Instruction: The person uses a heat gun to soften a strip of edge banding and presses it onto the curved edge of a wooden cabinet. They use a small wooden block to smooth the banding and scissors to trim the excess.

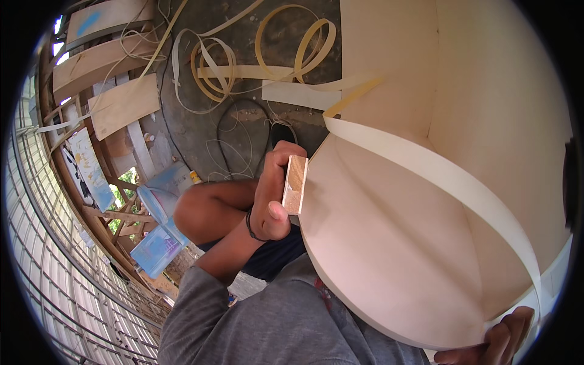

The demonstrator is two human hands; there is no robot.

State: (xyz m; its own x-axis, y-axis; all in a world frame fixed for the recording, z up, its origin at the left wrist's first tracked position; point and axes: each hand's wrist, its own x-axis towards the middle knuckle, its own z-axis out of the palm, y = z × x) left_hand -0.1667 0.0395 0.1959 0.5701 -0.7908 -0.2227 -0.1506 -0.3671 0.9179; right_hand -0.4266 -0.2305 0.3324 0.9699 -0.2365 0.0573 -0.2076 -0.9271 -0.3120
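My left hand point(271, 207) is closed round a small wooden block point(295, 185) with a bare wood end and pale faces, held beside the curved rim of a cream panel point(389, 243). A long pale edge-banding strip point(450, 169) arches over this panel and runs down to the lower right. There my right hand point(505, 337), partly cut off by the picture's rim, has its bent fingers on the strip's near end beside the panel's corner. The panel joins tall cream boards point(496, 103) on the right.
Loose coils of banding point(304, 52) and a white board piece point(301, 94) lie on the dark floor point(237, 131). Thin cables point(228, 146) loop near my foot. Wooden boards point(125, 106), a blue plastic chair point(161, 243) and a wire mesh point(79, 267) stand on the left.
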